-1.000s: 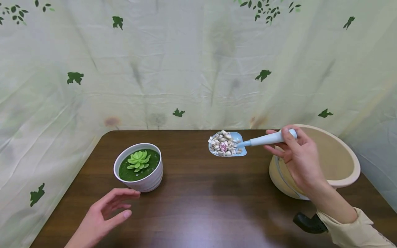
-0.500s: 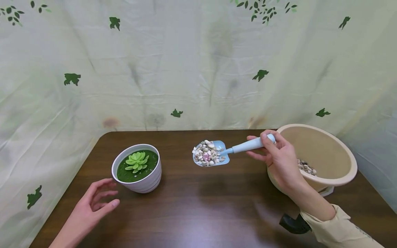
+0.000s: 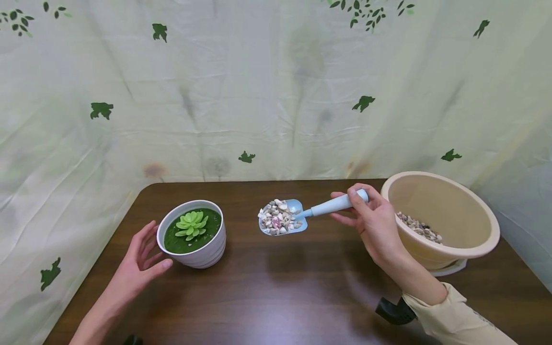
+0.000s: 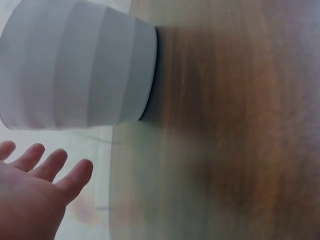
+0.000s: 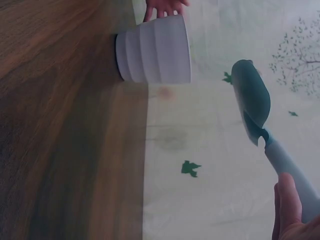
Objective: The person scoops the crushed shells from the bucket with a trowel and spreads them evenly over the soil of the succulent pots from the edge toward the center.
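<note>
My right hand (image 3: 374, 225) grips the pale blue handle of a small trowel (image 3: 334, 206), held above the middle of the table. Its blade carries a heap of small shells and pebbles (image 3: 277, 218); the right wrist view shows the blade's underside. My left hand (image 3: 140, 261), fingers spread and thumb apart, is beside a white ribbed flowerpot (image 3: 207, 249). In the left wrist view a gap shows between those fingertips (image 4: 82, 172) and the pot wall (image 4: 80, 70). A light green succulent (image 3: 191, 225) sits on dark green filling in this pot.
On the right stands a large beige pot (image 3: 448, 249) on a pale saucer (image 3: 450, 269), with more pebbles (image 3: 420, 227) inside it. The brown wooden table (image 3: 241, 297) ends at a pale curtain (image 3: 267, 86) printed with leaves.
My right hand has carried the loaded trowel leftward and slightly lower, away from the beige pot. My left hand drew back a little, then rose along the white flowerpot's left side.
</note>
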The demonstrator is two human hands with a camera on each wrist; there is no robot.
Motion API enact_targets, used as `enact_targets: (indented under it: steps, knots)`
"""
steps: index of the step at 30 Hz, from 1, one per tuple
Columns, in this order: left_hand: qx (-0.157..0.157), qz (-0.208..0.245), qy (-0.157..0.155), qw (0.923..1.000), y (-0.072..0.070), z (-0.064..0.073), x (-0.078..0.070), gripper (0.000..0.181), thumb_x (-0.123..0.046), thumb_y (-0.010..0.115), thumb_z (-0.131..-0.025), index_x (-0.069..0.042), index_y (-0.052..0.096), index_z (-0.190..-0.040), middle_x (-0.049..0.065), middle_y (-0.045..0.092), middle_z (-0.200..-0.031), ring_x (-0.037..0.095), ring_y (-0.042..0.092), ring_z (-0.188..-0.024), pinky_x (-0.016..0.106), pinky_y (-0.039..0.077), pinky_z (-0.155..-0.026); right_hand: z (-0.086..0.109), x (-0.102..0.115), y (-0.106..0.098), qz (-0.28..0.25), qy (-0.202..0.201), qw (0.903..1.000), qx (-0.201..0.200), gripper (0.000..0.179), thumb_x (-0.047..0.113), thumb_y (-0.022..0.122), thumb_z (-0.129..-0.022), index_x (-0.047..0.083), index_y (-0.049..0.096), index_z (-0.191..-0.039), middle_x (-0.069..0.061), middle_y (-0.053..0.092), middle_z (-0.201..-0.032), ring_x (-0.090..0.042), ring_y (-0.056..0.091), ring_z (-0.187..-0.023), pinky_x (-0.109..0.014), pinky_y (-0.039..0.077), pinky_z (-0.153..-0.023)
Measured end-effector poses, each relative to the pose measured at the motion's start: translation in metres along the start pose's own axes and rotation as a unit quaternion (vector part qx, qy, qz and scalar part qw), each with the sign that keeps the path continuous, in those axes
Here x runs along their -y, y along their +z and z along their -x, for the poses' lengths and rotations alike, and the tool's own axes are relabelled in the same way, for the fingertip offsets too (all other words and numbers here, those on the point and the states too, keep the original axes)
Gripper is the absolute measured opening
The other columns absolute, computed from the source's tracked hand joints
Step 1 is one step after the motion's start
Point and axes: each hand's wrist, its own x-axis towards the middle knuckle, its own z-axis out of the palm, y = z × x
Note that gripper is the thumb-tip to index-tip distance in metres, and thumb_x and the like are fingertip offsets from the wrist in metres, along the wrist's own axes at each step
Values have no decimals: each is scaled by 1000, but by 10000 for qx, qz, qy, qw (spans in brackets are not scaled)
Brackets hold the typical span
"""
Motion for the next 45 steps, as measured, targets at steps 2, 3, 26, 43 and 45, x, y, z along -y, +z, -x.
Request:
enact_targets:
  steps: [2, 3, 26, 43, 45]
  knots:
    - [92, 206, 21, 9997, -2, -4, 2, 87, 11, 62, -88, -17, 16, -157, 16, 23, -154, -5, 35, -129, 12, 39, -92, -1, -1, 1, -30, 4, 10000, -13, 10, 14, 59, -99, 4, 56, -101, -16, 71, -101, -27, 70, -91, -50, 51, -82]
    - [140, 299, 33, 9994, -3, -5, 3, 87, 11, 62, -89, -17, 16, -157, 13, 24, -154, -6, 35, -128, 12, 39, -92, -2, -2, 2, -42, 5, 10000, -27, 10, 14, 59, -99, 4, 56, -101, -16, 71, -101, -28, 70, -92, -50, 51, -82]
    - [406, -209, -58, 9989, -3, -31, 0, 101, 4, 73, -78, -25, 18, -158, 4, 34, -143, 4, 42, -116, 14, 41, -85, -16, -29, 36, -205, -293, 9993, -87, 15, 11, 64, -96, -1, 55, -100, -21, 69, -100, -33, 68, -98, -56, 51, -80]
    - [304, -311, -301, 9986, 7, -36, -1, 100, -1, 75, -80, -20, 15, -157, 10, 36, -140, 4, 44, -113, 13, 38, -86, -29, -52, 56, -308, -331, 9990, -24, 16, 10, 65, -96, -1, 54, -100, -23, 68, -102, -36, 65, -101, -52, 52, -80]
    - [262, -301, -360, 9986, 9, -36, -1, 101, -1, 75, -80, -19, 14, -158, 14, 34, -142, 4, 43, -114, 12, 37, -86, -30, -55, 58, -324, -359, 9988, -19, 16, 10, 65, -96, -1, 54, -100, -26, 67, -103, -35, 66, -100, -54, 52, -81]
